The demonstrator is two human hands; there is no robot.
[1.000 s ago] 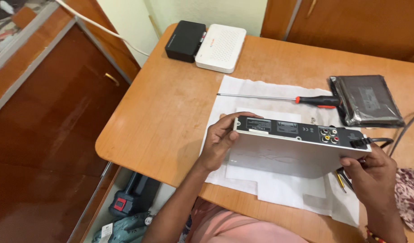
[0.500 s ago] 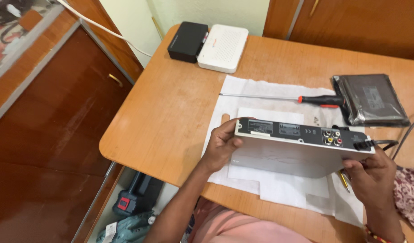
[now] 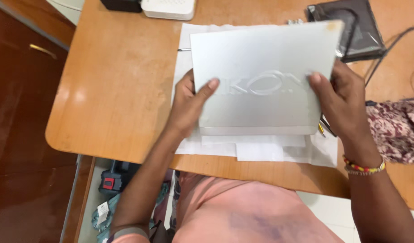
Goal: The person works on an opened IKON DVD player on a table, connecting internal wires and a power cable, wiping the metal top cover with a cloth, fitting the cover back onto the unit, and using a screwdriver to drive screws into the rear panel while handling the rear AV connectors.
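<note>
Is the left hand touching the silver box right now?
Touching. The head view shows the left hand gripping the left edge of the silver box, thumb pressed flat on its top face; the right hand grips the opposite edge.

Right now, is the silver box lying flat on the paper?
No, the silver box is held up off the paper between the left hand and the right hand, its broad face toward the camera.
</note>
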